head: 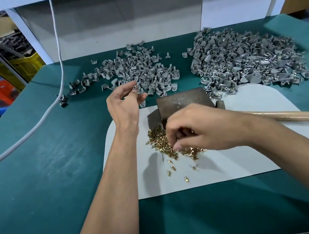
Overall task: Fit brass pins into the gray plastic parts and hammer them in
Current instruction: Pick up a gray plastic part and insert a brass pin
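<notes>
While the right hand (199,129) bent its fingers down into the heap of brass pins (164,142), it seemed to be pinching at one, but I could not tell if a pin was truly caught yet. The left hand (125,103) was up at about eleven o'clock from the pins. Its fingers were curled, and its fingertips held one small gray plastic part (136,87) at the near edge of a pile.

The pins were tiny, shiny and gold, with a little flat head on one end. I think they would be light, hard and slippery, so they could roll away easily. It would be best to pinch one by its thin stem, head up. The gray part looked stiff and light, with a round side and a small tube for the pin. Holding it by the round side would keep the hole free.

At twelve o'clock from the pins sat a dark metal block (182,100), flat and scratched on top. At three o'clock lay a hammer (284,115) with a smooth wooden handle. All this rested on a pale smooth mat (251,159) on the green table (40,168).

Farther off, at twelve o'clock, was the left pile of gray parts (134,69). At one o'clock was a bigger pile (247,58), where some brass showed. A white cord (57,51) hung at ten o'clock.
</notes>
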A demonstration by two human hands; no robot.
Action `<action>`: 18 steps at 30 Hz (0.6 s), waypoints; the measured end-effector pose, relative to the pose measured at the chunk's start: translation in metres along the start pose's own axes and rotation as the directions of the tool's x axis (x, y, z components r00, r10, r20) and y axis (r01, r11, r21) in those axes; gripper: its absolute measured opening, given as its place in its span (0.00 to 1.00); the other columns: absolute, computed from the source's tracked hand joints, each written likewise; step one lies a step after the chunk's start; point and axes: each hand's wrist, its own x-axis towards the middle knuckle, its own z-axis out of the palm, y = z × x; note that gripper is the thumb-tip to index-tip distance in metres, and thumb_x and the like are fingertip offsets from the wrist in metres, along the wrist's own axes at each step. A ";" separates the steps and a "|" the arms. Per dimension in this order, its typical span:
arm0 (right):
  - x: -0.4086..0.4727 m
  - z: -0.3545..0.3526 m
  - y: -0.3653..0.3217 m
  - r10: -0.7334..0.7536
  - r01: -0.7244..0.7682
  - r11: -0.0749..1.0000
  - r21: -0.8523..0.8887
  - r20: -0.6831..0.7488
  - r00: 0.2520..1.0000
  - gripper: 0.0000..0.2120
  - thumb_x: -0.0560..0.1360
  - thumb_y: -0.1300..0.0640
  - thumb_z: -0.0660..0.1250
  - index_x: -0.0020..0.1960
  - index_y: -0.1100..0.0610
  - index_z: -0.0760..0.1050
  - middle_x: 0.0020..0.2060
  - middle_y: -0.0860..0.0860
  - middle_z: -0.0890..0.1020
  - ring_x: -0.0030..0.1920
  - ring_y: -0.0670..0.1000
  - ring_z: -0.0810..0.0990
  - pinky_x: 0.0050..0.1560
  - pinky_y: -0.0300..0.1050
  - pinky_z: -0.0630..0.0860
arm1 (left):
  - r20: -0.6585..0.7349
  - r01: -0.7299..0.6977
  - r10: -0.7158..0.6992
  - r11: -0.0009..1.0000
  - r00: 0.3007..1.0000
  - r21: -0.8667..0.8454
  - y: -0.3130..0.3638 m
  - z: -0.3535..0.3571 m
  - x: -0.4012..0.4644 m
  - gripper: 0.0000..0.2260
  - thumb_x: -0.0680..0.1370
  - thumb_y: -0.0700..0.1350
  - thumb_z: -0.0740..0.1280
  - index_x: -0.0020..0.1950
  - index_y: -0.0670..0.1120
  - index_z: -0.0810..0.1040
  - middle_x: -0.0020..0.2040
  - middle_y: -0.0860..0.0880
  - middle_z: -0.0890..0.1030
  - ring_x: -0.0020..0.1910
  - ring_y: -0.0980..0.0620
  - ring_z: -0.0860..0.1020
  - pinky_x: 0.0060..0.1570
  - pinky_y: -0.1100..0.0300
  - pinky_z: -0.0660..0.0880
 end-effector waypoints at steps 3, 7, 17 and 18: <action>-0.005 -0.007 0.010 0.123 -0.050 0.960 0.274 -0.258 0.958 0.05 0.79 0.60 0.71 0.46 0.53 0.78 0.35 0.42 0.80 0.36 0.44 0.79 0.36 0.36 0.73 | 0.130 0.017 0.009 0.979 0.991 -0.201 0.006 0.003 -0.003 0.11 0.79 0.27 0.65 0.57 0.35 0.82 0.45 0.42 0.84 0.37 0.48 0.85 0.44 0.58 0.83; -0.006 0.000 0.028 0.328 0.043 0.816 0.577 -0.522 0.787 0.06 0.81 0.68 0.66 0.51 0.59 0.78 0.37 0.54 0.82 0.32 0.52 0.79 0.30 0.43 0.76 | 0.305 0.039 0.071 0.940 0.950 -0.340 0.014 0.006 -0.009 0.12 0.78 0.27 0.68 0.59 0.38 0.82 0.48 0.41 0.86 0.43 0.47 0.86 0.49 0.59 0.83; -0.006 0.015 0.045 0.396 0.086 0.860 0.503 -0.764 0.510 0.06 0.76 0.61 0.74 0.47 0.49 0.84 0.39 0.47 0.84 0.32 0.47 0.79 0.35 0.38 0.75 | 0.508 0.057 0.141 0.933 0.850 -0.355 0.025 0.012 -0.029 0.13 0.69 0.34 0.74 0.54 0.40 0.83 0.49 0.41 0.85 0.44 0.44 0.86 0.46 0.60 0.83; -0.004 0.016 0.044 0.403 0.103 0.853 0.512 -0.771 0.493 0.06 0.76 0.61 0.74 0.47 0.49 0.84 0.38 0.48 0.84 0.31 0.47 0.78 0.36 0.38 0.75 | 0.523 0.059 0.143 0.935 0.840 -0.350 0.025 0.013 -0.029 0.14 0.69 0.33 0.74 0.54 0.39 0.83 0.49 0.41 0.84 0.44 0.44 0.86 0.47 0.60 0.83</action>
